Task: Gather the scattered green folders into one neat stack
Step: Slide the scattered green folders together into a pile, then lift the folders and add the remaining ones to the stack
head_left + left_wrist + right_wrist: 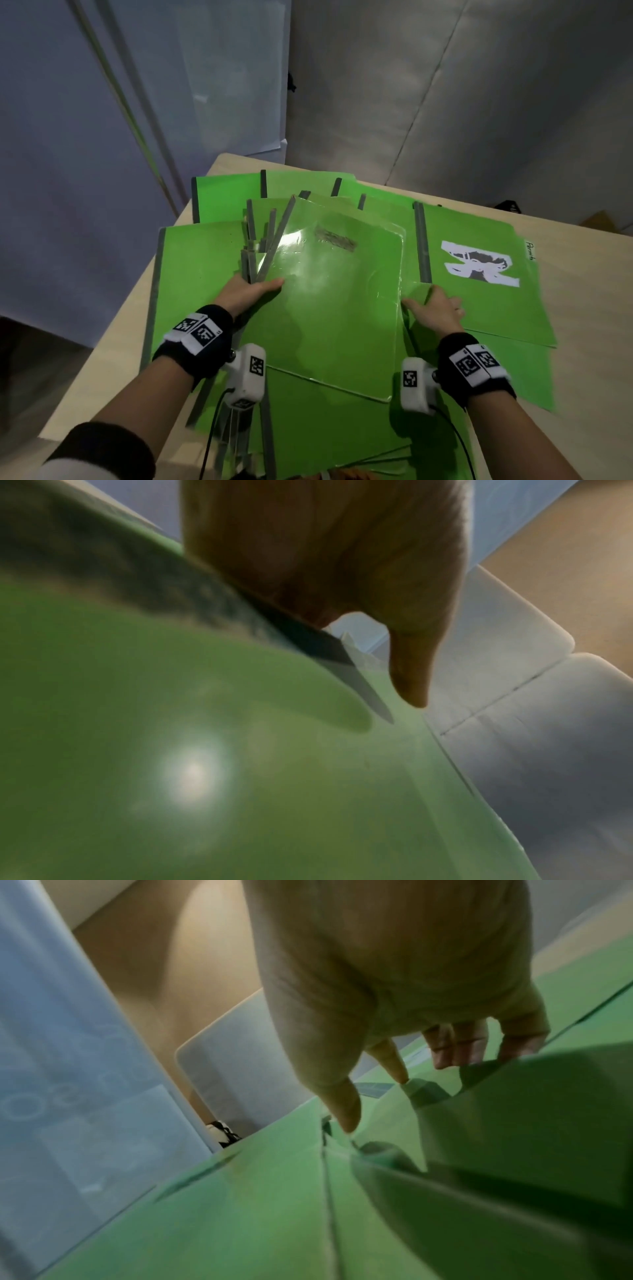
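a: green folders lie fanned and overlapping over most of the table, grey spines mostly along their left edges. none squared up.

b: top one?

a: a glossy folder with a clear cover, glare patch on it, a dark smudged strip near its far end. it sits tilted over the middle of the pile, near corner pointing toward the table's near edge.

b: hands?

a: left hand at the glossy folder's left edge, thumb laid flat on the cover, fingers tucked out of sight among a bundle of grey spines. whether they clasp it, cannot tell; left wrist view is blurred, shows only the thumb above green.

b: right?

a: right hand at the folder's right edge, thumb on top, fingers curled around a folded-up green corner. right wrist view shows fingertips hooked over a raised green edge.

b: others?

a: a printed folder toward the right edge carries a torn white-and-black picture and a handwritten tab. more folders reach the far left corner.

b: surface, room?

a: pale wood table, rounded corners. bluish translucent panel at left, grey padded wall beyond the far edge.
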Demonstrator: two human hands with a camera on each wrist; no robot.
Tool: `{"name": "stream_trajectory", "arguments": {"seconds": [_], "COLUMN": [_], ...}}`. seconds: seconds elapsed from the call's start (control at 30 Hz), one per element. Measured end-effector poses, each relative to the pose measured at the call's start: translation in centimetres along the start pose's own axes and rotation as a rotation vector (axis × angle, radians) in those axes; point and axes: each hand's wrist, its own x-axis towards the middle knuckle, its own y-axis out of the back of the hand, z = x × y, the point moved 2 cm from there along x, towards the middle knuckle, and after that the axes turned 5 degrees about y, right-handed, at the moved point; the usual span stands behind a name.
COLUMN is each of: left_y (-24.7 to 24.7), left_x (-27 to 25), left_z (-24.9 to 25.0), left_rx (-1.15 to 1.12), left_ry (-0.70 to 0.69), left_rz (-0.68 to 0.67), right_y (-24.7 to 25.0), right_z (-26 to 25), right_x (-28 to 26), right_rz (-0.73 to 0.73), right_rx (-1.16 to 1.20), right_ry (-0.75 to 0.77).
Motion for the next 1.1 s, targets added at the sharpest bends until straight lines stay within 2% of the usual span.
{"name": "stream_trajectory", "arguments": {"seconds": [0.1, 0.23, 0.43, 0.6, 0.77, 0.9, 1.0, 1.1], "left_y": [-0.3, -0.1, -0.8, -1.4, -1.5, -1.1, -0.4, 0.8], "left_x": [-0.2, -0.6, -1.1, -1.1, -1.9, -3.4, -4.8, -6.8], "left_z": [0.1, 0.1, 0.0, 0.2, 1.1, 2.4, 3.8, 6.2], "left_rx": [-0.033, -0.029, 0.009, -0.105, -0.236, -0.280, -0.312, -0.351], "left_ry": [-0.041, -0.055, 0.035, -0.081, -0.201, -0.294, -0.344, -0.467], "left_rz": [-0.043, -0.060, 0.005, -0.019, -0.017, -0.061, -0.041, 0.014], "right_y": [-1.0, -1.4, 0.3, -0.5, 0.5, 2.4, 4.1, 6.8], "right_z": [-2.4, -3.4, -1.6, -1.4, -1.1, -0.9, -1.9, -4.0], "right_x": [0.1, -0.2, -1.4, -2.0, -2.8, -3.4, -3.8, -4.1], "right_rz": [-0.046, -0.074, -0.200, -0.203, -0.214, -0.227, -0.210, -0.143], "right_rx": [0.247, 0.429, 0.299, 0.482, 0.512, 0.603, 0.697, 0.816], "right_ry": [0.101, 0.078, 0.067, 0.125, 0.174, 0.160, 0.175, 0.248]}}
